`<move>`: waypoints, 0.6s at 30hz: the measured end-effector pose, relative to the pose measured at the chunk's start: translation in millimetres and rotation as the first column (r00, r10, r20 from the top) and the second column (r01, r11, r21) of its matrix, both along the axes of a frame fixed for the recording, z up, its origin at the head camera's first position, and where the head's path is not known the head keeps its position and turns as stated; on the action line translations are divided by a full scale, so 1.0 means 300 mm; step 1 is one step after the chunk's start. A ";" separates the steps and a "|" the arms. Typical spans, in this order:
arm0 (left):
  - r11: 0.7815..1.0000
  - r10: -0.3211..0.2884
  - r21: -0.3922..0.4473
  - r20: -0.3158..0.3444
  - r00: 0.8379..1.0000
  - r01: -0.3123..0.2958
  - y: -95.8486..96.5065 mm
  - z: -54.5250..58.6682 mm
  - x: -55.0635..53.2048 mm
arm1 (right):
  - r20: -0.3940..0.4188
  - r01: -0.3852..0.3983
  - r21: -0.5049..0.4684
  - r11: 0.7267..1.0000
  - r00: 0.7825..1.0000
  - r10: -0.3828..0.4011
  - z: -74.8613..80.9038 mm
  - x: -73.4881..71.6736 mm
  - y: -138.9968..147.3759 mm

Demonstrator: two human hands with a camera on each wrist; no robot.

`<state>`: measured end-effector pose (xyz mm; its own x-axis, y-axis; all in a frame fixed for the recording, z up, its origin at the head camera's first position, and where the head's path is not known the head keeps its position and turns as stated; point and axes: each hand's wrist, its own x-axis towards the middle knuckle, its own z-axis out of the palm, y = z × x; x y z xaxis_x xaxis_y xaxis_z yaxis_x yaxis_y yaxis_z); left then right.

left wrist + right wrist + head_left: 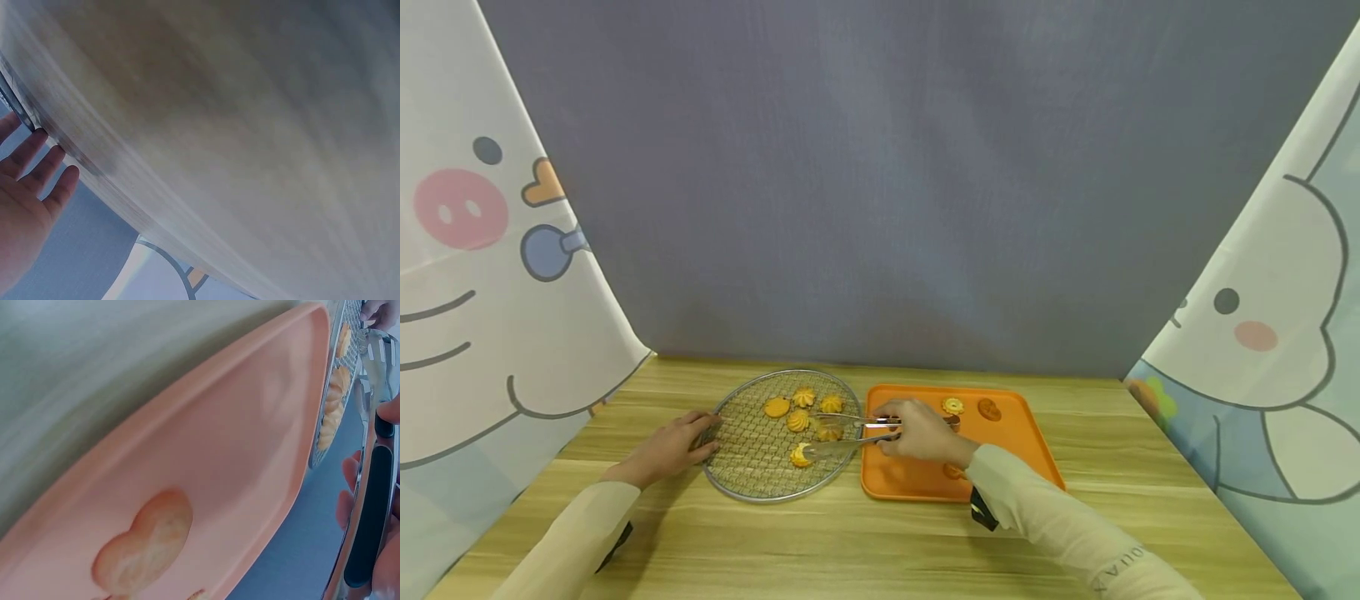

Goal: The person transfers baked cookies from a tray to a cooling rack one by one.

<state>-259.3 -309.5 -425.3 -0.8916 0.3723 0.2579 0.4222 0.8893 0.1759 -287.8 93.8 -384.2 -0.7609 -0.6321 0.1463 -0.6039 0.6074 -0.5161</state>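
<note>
While the tongs (877, 422) are gripped by the right hand (921, 433), long axis frame-left, the lowest cookie (800, 456), lower centre-left on the rack (745, 457), is overlapped at right by one tip, left hand (677, 448) fingers spread at left rim.

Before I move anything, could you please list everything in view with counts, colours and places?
Round wire rack: one, silver-grey, on the table's left
Rack cookies: at least six, golden, on the mesh
Tray: one, orange, right of the rack
Tray cookies: at least three, yellow to brown, some partly hidden
Tongs: one, silver and black, tips over the rack
Table: one, wood-toned, underneath
Backdrop: one, grey, behind
Cartoon panels: two, mostly white, either side
Sleeves: two, cream, on the arms
Left hand: one, bare, at the rack's rim
Right hand: one, bare, holding the tongs
</note>
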 end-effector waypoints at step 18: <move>0.998 -0.054 0.020 -0.098 0.994 0.056 -0.018 -0.029 -0.013 | 0.007 0.048 -0.039 0.998 0.999 -0.048 0.027 0.000 0.124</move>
